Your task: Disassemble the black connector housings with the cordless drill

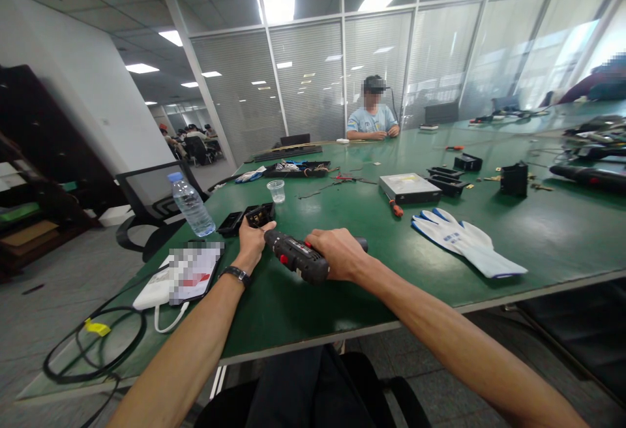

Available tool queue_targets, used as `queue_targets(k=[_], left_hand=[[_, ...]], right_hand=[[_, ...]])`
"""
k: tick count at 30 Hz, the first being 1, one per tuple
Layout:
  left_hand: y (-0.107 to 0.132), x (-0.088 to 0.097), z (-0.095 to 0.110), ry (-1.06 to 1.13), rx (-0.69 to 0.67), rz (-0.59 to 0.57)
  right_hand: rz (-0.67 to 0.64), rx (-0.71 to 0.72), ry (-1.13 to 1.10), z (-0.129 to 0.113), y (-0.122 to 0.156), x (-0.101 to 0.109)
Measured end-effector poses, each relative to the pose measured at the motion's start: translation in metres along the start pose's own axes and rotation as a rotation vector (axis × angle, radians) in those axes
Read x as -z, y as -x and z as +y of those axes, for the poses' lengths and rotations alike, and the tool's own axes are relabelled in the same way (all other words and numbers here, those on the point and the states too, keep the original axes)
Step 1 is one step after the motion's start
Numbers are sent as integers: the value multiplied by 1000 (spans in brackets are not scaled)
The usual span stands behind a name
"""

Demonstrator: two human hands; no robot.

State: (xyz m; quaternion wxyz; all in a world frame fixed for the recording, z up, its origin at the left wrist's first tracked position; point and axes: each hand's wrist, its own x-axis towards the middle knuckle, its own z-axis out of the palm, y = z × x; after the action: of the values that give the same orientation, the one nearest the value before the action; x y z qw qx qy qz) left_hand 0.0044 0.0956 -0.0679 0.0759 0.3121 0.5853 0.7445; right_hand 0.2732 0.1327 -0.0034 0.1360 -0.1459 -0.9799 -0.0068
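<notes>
My right hand [338, 252] is wrapped round the grip of a black cordless drill [298, 255] with red buttons. The drill lies sideways, its chuck pointing left toward my left hand [252, 243]. Between the fingers of that hand is a black plastic housing [260, 214] with brass-coloured parts inside, held at the table. The drill's front end is close to the housing; whether a bit touches it I cannot make out. Just left of the housing sits another black plastic piece [229, 223].
A water bottle [192, 206], a phone [198, 271] and a coiled cable [95, 343] lie left. A plastic cup [276, 191] stands beyond my hands. Rightward are a metal drive box [409, 188], a screwdriver [396, 208] and a white glove [467, 243]. A person [372, 115] sits opposite.
</notes>
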Motion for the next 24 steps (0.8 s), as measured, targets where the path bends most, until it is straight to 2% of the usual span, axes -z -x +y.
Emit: queue_targets(k=[9, 24], left_hand=[[-3, 1, -3, 3, 8, -2], [-2, 2, -3, 18, 28, -9]], right_hand=[[-26, -14, -4, -1, 1, 2], [16, -6, -6, 0, 0, 0]])
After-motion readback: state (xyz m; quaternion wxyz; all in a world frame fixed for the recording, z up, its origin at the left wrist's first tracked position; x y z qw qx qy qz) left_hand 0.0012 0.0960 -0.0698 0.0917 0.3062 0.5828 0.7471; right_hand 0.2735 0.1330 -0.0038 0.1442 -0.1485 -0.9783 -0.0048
